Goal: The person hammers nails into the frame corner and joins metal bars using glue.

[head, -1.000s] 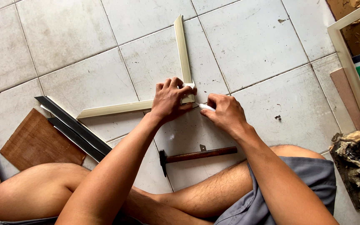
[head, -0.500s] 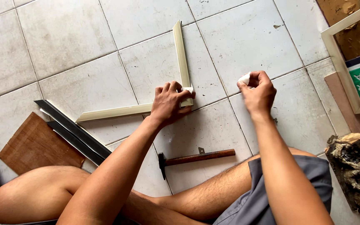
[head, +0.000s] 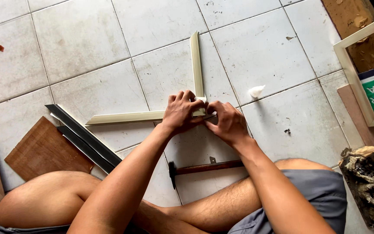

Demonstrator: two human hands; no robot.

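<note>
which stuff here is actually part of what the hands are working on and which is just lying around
In hand:
left hand and right hand, pressing the corner joint
two cream frame strips

Lying about:
hammer
dark frame strips
brown board
white crumpled scrap
finished cream frame

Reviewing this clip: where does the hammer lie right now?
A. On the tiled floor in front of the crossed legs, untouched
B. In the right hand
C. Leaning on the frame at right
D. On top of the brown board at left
A: the hammer lies flat on the tiled floor, while the left hand and right hand press the corner where the two cream moulding strips meet.
</note>
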